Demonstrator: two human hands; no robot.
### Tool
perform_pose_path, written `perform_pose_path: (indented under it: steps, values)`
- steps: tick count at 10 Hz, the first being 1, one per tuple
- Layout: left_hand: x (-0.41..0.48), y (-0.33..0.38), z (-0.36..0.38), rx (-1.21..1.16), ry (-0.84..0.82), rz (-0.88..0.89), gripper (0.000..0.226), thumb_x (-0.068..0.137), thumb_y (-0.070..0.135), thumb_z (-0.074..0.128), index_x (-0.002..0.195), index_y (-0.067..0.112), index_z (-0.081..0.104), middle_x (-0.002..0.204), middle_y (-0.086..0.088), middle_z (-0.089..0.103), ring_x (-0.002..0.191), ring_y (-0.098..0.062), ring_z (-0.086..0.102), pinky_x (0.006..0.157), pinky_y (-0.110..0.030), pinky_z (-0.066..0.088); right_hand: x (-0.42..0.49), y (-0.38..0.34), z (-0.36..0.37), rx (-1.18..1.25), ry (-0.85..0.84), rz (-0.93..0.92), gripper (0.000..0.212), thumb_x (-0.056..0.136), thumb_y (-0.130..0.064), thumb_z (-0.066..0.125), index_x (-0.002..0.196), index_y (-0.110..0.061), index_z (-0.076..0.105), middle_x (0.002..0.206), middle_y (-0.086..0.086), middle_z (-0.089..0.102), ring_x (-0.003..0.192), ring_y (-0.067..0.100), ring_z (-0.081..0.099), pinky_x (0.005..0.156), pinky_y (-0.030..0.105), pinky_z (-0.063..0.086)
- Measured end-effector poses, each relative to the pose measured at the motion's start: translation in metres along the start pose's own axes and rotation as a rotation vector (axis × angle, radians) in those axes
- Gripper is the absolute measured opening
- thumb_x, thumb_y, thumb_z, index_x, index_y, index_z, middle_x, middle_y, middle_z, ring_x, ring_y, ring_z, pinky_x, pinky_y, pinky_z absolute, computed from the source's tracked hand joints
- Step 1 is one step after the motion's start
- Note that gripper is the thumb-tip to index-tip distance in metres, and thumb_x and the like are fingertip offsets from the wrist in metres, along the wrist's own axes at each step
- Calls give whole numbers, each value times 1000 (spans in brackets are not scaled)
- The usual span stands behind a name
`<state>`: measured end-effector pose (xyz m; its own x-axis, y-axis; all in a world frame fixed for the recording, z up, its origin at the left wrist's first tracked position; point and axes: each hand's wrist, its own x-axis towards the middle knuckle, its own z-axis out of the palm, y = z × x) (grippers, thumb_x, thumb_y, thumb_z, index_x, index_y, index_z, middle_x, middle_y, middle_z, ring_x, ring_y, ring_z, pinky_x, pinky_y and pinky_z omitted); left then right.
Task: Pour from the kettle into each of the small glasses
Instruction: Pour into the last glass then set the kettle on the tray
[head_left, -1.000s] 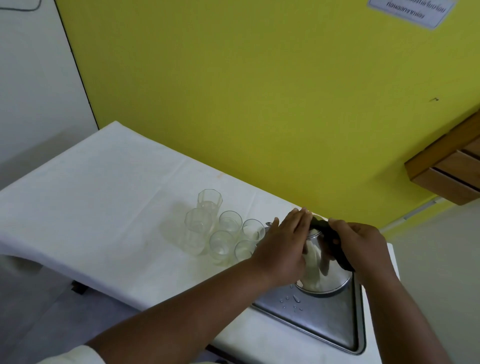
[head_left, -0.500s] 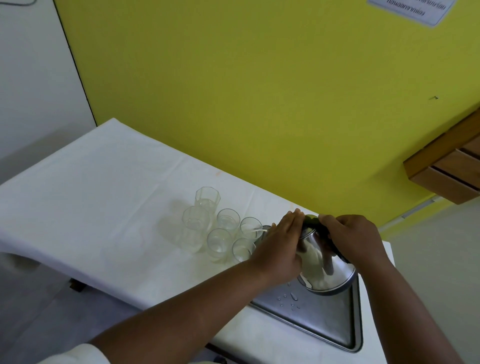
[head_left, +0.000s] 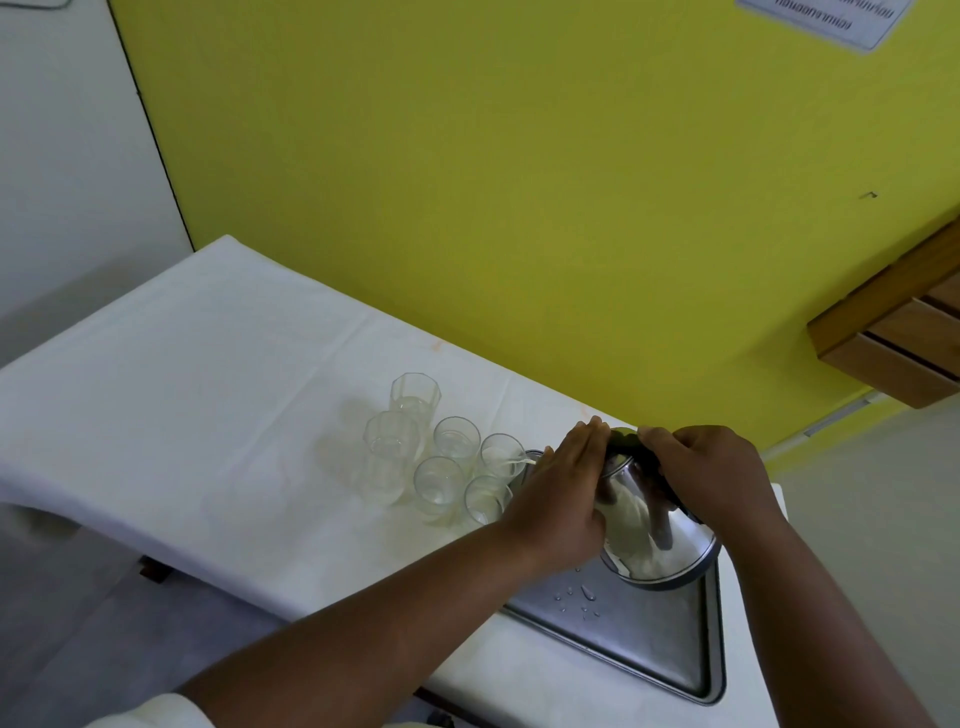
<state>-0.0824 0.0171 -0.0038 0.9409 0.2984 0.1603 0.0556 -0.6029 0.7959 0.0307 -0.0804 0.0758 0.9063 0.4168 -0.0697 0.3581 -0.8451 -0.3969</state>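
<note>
A shiny steel kettle (head_left: 660, 540) is tilted to the left above a metal tray (head_left: 639, 639). My right hand (head_left: 711, 473) grips its black handle. My left hand (head_left: 561, 499) lies flat against the kettle's lid and side. A thin stream leaves the spout into the small glass (head_left: 501, 454) nearest the kettle. Three more small glasses (head_left: 439, 480) stand close by in a cluster, one (head_left: 485, 499) right below the spout, another (head_left: 456, 436) behind. Two taller faceted glasses (head_left: 389, 452) stand to their left.
The glasses stand on a white cloth (head_left: 182, 395) over the table, whose front edge drops off at the left. Water drops lie on the tray. A yellow wall (head_left: 519, 182) runs behind. A wooden shelf (head_left: 904, 332) juts out at the right.
The kettle has been lifted off the tray and tipped further left. A stream now runs from its spout into the nearest small glass. Both hands stayed on the kettle.
</note>
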Motion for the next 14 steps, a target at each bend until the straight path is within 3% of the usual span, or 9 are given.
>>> perform_pose_path:
  steps: [3,4,8,11,12,14]
  values:
    - [0,0,-1,-11,-2,-7,87,76,-2,52,151,7,8,160,-10,11,147,-22,6,116,-45,13,-1,-2,-3,-1,-15,10,59,92,-45,60,66,8,62,53,19,57,67,44,64,59,38,44]
    - [0,1,-2,-10,-15,-7,86,77,-1,51,151,6,7,160,-10,10,147,-22,5,116,-45,13,-1,-3,-3,-7,-9,-4,59,92,-45,60,65,7,62,63,29,66,71,45,67,64,44,52]
    - [1,1,0,-11,-18,0,85,77,-2,50,151,6,8,160,-10,10,148,-21,4,117,-46,14,0,0,-4,-15,-7,-11,59,93,-46,60,60,3,60,60,28,64,72,45,67,63,43,51]
    - [0,0,2,-4,-13,13,86,77,-1,50,151,5,8,160,-11,10,148,-23,5,117,-48,16,3,6,-1,-7,-8,-11,56,93,-46,59,53,-7,54,51,13,54,57,32,54,58,35,40]
    - [1,-1,3,6,-14,17,85,77,0,51,151,5,8,160,-12,12,147,-24,6,117,-49,18,3,9,0,23,7,-4,59,93,-46,59,61,5,58,50,13,54,56,32,53,58,35,40]
    - [0,-1,5,54,-35,43,86,78,0,52,151,7,8,160,-10,10,148,-22,4,117,-48,15,-4,23,8,135,37,10,54,95,-40,62,61,2,67,37,2,56,53,30,56,58,35,42]
